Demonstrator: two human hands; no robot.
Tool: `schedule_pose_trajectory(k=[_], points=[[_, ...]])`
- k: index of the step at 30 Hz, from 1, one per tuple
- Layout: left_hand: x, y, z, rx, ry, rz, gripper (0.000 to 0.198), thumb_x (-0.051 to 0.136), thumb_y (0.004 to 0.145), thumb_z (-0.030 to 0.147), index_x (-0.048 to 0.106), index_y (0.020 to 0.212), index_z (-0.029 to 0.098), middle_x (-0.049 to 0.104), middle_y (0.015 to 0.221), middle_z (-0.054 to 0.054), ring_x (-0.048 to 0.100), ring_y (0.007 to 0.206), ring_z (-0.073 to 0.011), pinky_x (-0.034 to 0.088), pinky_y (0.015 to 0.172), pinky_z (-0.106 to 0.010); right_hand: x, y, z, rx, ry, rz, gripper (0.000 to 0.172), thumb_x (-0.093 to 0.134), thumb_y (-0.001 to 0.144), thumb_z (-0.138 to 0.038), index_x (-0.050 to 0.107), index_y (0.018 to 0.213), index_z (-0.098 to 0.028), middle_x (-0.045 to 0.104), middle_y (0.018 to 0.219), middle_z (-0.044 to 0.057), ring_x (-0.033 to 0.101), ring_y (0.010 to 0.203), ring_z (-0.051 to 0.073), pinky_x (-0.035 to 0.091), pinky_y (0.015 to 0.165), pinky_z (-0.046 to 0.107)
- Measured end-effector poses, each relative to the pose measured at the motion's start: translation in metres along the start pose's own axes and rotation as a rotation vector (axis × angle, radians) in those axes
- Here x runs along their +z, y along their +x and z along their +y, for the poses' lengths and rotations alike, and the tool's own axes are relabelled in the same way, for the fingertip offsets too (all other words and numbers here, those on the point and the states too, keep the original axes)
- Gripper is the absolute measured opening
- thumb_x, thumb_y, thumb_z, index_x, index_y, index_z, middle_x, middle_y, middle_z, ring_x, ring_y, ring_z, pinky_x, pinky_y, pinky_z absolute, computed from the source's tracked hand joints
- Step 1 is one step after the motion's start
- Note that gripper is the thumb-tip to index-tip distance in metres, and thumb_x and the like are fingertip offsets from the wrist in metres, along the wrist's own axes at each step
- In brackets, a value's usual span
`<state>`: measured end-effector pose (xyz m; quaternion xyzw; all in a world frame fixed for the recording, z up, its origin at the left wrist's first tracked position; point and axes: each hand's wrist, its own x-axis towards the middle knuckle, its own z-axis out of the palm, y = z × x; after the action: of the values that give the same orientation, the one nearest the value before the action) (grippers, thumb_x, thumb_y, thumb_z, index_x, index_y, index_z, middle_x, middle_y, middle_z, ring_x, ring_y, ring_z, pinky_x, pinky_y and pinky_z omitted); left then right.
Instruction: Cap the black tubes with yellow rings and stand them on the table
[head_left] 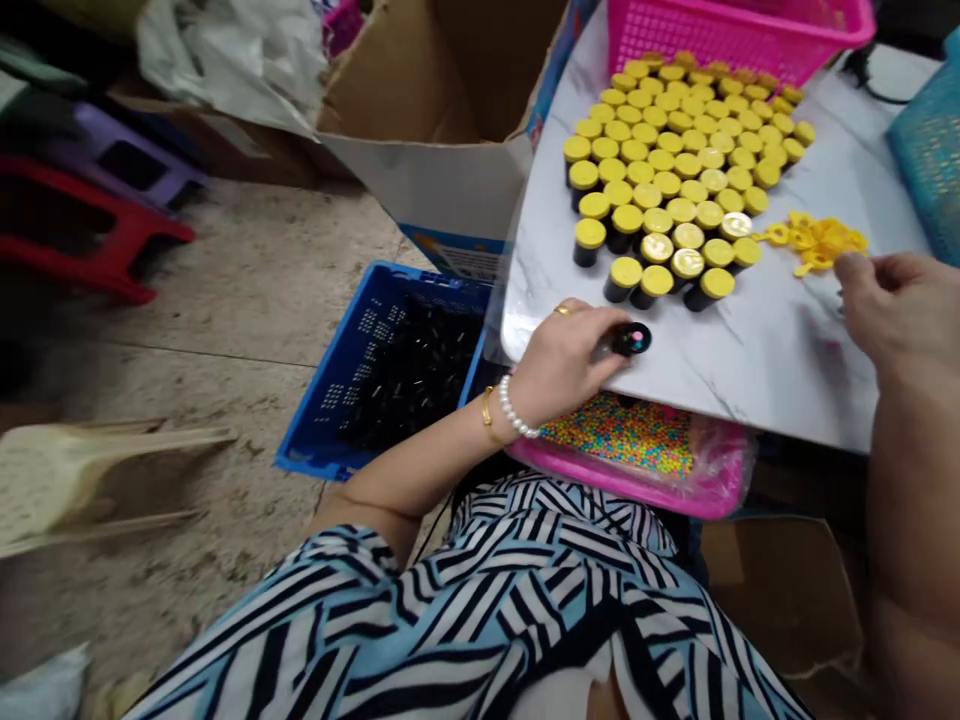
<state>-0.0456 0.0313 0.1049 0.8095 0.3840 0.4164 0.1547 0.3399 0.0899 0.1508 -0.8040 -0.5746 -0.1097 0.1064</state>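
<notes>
My left hand [559, 355] is closed around a small black tube [636, 338] at the table's near edge. The tube's open end faces up, and a few pink and blue specks show inside. My right hand [896, 305] is at the right of the table, its thumb and fingers curled together beside a small heap of yellow plastic pieces [821, 243]. Whatever is in those fingers is hidden. Beyond my left hand stands a block of black tubes with yellow caps [682, 185], packed upright. Tiny coloured balls [622, 432] fill a pink tray [667, 492] just below the table edge.
A blue crate [315, 420] of black tubes sits on the floor to the left, before a large open carton [450, 190]. A pink basket [739, 40] stands behind the capped tubes, a teal basket [930, 150] at far right. Stools [45, 470] stand left.
</notes>
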Motion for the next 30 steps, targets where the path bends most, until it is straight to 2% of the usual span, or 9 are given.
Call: schedule_pose_trajectory(k=[3,5,10,15,17,20,23,27,30], points=[[0.004,-0.003,-0.001,-0.052,-0.039,0.001,0.05,0.082,0.085,0.037,0.063,0.127,0.016,0.077,0.106,-0.006,0.068,0.1,-0.0202,0.055,0.092,-0.036,0.015,0.021,-0.022,0.129,-0.122,-0.138,0.059,0.061,0.088,-0.067,0.08,0.108,-0.014,0.072,0.086,0.015,0.044,0.066,0.014,0.031,0.074,0.035],[0.004,-0.003,0.0,-0.048,-0.063,0.019,0.055,0.082,0.085,0.046,0.063,0.126,0.016,0.077,0.104,-0.006,0.068,0.098,-0.0202,0.055,0.091,-0.035,0.019,0.026,-0.027,0.111,-0.163,-0.17,0.057,0.059,0.087,-0.068,0.078,0.109,-0.019,0.073,0.09,0.014,0.04,0.065,0.015,0.03,0.073,0.035],[0.0,-0.002,0.001,-0.024,-0.105,-0.04,0.029,0.072,0.093,0.037,0.066,0.117,0.022,0.078,0.109,-0.003,0.069,0.1,-0.0179,0.052,0.098,-0.037,0.011,0.026,-0.015,0.016,-0.247,-0.252,0.04,0.059,0.089,-0.05,0.077,0.098,-0.016,0.068,0.078,0.013,0.048,0.072,0.018,0.029,0.073,0.037],[-0.005,-0.002,0.004,-0.041,-0.111,-0.066,0.024,0.065,0.093,0.027,0.065,0.117,0.021,0.076,0.107,-0.004,0.068,0.1,-0.0181,0.053,0.096,-0.037,0.015,0.021,-0.002,-0.279,-0.182,0.047,0.054,0.054,0.095,-0.047,0.068,0.135,-0.013,0.069,0.12,0.022,0.06,0.106,0.025,0.031,0.079,0.038],[-0.006,-0.002,0.006,-0.047,-0.104,-0.057,0.024,0.065,0.092,0.024,0.064,0.116,0.021,0.076,0.105,-0.004,0.067,0.1,-0.0181,0.053,0.096,-0.036,0.022,0.019,0.002,-0.378,-0.191,0.045,0.05,0.048,0.099,-0.044,0.071,0.131,-0.013,0.07,0.121,0.022,0.06,0.105,0.025,0.031,0.077,0.038],[-0.005,-0.003,0.007,-0.065,-0.093,-0.034,0.023,0.066,0.092,0.026,0.064,0.114,0.02,0.076,0.104,-0.004,0.067,0.1,-0.0186,0.053,0.097,-0.036,0.026,0.015,0.003,-0.39,-0.229,0.077,0.046,0.051,0.097,-0.045,0.077,0.112,-0.01,0.072,0.106,0.024,0.059,0.094,0.027,0.029,0.072,0.038],[-0.003,-0.004,0.007,-0.089,-0.066,0.0,0.027,0.069,0.093,0.032,0.064,0.116,0.019,0.076,0.106,-0.006,0.067,0.102,-0.0203,0.054,0.097,-0.038,0.015,-0.001,-0.004,-0.433,-0.253,0.084,0.041,0.056,0.092,-0.046,0.076,0.1,-0.011,0.071,0.097,0.023,0.059,0.091,0.028,0.029,0.07,0.038],[0.0,-0.004,0.006,-0.062,-0.058,0.022,0.048,0.072,0.093,0.045,0.06,0.131,0.017,0.076,0.112,-0.008,0.068,0.105,-0.0214,0.053,0.098,-0.039,-0.015,-0.045,-0.023,-0.495,-0.076,0.095,0.03,0.062,0.09,-0.043,0.072,0.093,-0.015,0.072,0.091,0.014,0.065,0.091,0.023,0.041,0.077,0.034],[0.002,-0.004,0.004,-0.002,-0.05,0.02,0.043,0.071,0.094,0.045,0.064,0.128,0.02,0.076,0.111,-0.006,0.068,0.103,-0.0208,0.053,0.098,-0.039,-0.032,-0.081,-0.037,-0.567,0.106,0.026,0.023,0.067,0.09,-0.039,0.07,0.096,-0.018,0.073,0.091,0.006,0.066,0.084,0.017,0.048,0.076,0.029]])
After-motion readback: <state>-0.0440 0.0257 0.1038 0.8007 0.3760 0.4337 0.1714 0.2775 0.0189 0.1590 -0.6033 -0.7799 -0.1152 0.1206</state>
